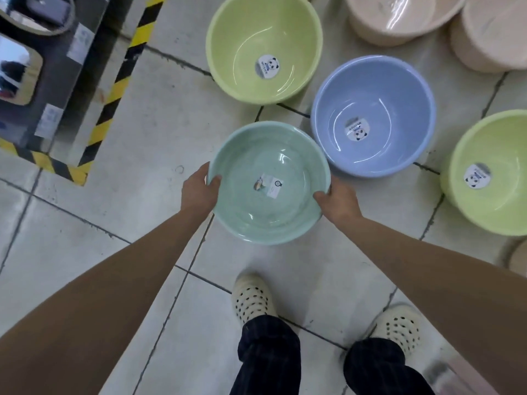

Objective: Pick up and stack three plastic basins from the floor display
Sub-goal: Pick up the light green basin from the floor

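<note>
I hold a mint-green basin (256, 212) in front of me, above the tiled floor. My left hand (198, 191) grips its left rim with the thumb inside. My right hand (338, 202) grips the right rim the same way. A label sticker lies in its bottom. On the floor beyond it stand a blue basin (373, 89) to the right, a yellow-green basin (256, 32) at the back, and another yellow-green basin (490, 201) at the far right, each with a panda sticker inside.
Beige basins (399, 27) stand stacked at the top right. A dark shelf base (57, 81) edged with yellow-black hazard tape is at the left. My feet in cream clogs (252, 297) stand on the floor just below the held basin.
</note>
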### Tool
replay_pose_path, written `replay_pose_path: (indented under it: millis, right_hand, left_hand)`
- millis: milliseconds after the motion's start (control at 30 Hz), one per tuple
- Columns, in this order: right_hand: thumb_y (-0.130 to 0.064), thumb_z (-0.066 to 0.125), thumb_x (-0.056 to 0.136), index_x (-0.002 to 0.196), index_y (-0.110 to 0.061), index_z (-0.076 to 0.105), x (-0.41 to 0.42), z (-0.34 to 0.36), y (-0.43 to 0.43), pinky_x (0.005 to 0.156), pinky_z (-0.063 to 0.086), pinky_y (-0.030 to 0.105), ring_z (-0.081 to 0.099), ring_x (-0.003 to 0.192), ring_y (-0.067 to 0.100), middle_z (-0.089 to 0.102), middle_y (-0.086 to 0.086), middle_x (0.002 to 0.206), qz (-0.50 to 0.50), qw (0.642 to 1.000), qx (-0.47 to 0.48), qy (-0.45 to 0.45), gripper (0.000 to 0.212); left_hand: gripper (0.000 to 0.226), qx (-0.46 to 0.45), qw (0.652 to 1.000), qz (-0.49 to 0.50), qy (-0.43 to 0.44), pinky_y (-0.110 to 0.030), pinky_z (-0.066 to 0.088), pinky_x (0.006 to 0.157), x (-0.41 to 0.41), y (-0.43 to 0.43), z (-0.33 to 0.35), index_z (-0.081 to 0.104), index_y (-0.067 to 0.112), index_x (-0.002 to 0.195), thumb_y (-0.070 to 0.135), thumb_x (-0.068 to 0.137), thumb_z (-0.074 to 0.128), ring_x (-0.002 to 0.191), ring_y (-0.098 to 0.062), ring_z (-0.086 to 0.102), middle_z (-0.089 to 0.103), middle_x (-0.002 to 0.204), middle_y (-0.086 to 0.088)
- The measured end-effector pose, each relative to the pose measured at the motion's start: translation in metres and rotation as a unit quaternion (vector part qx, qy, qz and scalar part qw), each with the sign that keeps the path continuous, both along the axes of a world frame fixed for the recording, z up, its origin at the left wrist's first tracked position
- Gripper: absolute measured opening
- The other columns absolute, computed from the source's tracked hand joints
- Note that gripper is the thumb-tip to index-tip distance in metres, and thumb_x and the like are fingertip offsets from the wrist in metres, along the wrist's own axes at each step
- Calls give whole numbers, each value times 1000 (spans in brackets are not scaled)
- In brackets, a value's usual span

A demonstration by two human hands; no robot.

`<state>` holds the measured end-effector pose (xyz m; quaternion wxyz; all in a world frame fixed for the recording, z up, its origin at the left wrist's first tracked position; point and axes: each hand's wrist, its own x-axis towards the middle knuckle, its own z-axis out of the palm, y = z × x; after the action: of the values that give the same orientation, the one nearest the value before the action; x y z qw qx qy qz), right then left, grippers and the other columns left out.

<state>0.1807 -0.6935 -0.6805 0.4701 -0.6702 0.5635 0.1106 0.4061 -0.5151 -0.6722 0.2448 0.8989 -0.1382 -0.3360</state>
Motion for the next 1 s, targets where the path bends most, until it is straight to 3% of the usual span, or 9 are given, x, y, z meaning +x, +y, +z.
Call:
replay_pose_path:
  millis: [100,200,367,433,500,567,633,767,1000]
  right_hand:
    - [-15,60,88,130,-9,60,9,-29,7,85,45,32,60,113,36,68,17,118,11,1000,-5,15,42]
    - [-12,59,88,125,-2,58,12,-54,14,87,51,37,61,109,38,68,21,115,7,1000,-9,17,38]
    - [-11,55,90,125,-2,57,12,-88,15,85,48,36,61,108,38,67,21,115,4,1000,-2,23,36]
    - [-12,55,93,130,-3,54,8,-97,15,84,45,33,59,111,39,64,21,119,5,999,11,35,38]
    - [-14,54,93,132,-5,49,5,-102,16,87,52,39,59,108,41,61,21,120,1,999,21,44,40]
    - [-16,53,92,129,-7,47,1,-103,15,85,56,51,61,103,43,59,19,112,-2,999,17,45,39]
    - [-16,54,92,127,-6,48,-6,-96,17,83,57,52,60,101,42,56,15,106,-5,998,14,54,37]
    - [-17,58,91,124,-8,48,-37,-64,21,74,51,38,57,94,35,58,14,103,-36,999,10,34,36]
    - [-12,58,92,122,-6,49,-104,40,-4,71,45,33,57,90,30,59,9,99,-129,991,15,-18,32]
  left_hand:
    - [50,-8,999,43,17,-40,45,109,7,2,-27,54,22,146,16,96,57,127,-26,58,64,138,-5]
    - [55,-12,994,93,48,-29,42,109,6,1,-53,44,24,153,16,99,54,131,-23,55,58,145,-4]
    - [53,-20,993,92,69,-34,49,104,3,10,-90,47,26,151,16,99,52,120,-23,61,65,136,-2]
    - [50,-29,993,91,74,-29,51,90,0,11,-99,56,26,144,12,96,52,104,-20,64,71,118,0]
    - [42,-28,993,90,76,-28,53,79,-4,12,-105,68,24,128,8,92,56,86,-21,61,70,96,-2]
    - [32,-21,993,93,72,-38,57,80,-6,13,-106,73,26,106,5,86,60,78,-23,59,69,86,-6]
    - [31,-21,993,87,76,-40,58,79,-10,14,-100,71,30,95,3,83,61,74,-23,60,70,84,-7]
    - [42,-59,993,63,76,-31,56,69,-29,11,-61,72,41,90,2,82,59,74,-18,62,72,83,0]
    - [45,-95,992,3,80,-31,61,73,-78,-43,48,74,39,104,2,84,59,82,-17,69,76,94,7]
